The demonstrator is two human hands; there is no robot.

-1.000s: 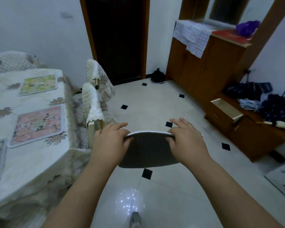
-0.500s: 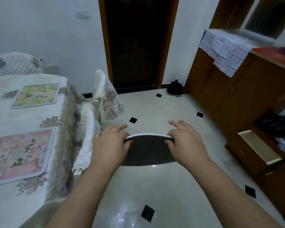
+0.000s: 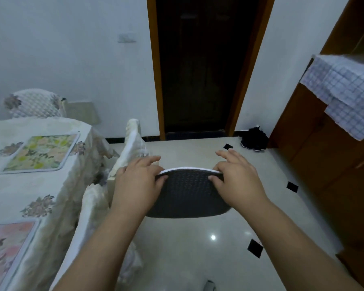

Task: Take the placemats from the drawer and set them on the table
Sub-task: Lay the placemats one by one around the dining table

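On the left, the desk (image 3: 29, 185) is carrying a green floral mat (image 3: 40, 153) far and a pink mat (image 3: 6, 250) near. The left hand (image 3: 138, 183) and right hand (image 3: 237, 181) are pinching the dark placemat (image 3: 187, 196), fingers (image 3: 149, 159) closed over its top edge, above the floor. Best carried level leftward, then laid flat on bare cloth.

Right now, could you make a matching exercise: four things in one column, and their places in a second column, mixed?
1. dark placemat
2. yellow-green placemat
3. checked cloth
4. pink placemat

a. far end of the table
b. draped over the wooden cabinet
c. near end of the table
d. held by left hand and right hand

Pairs: 1-d, 2-a, 3-b, 4-c
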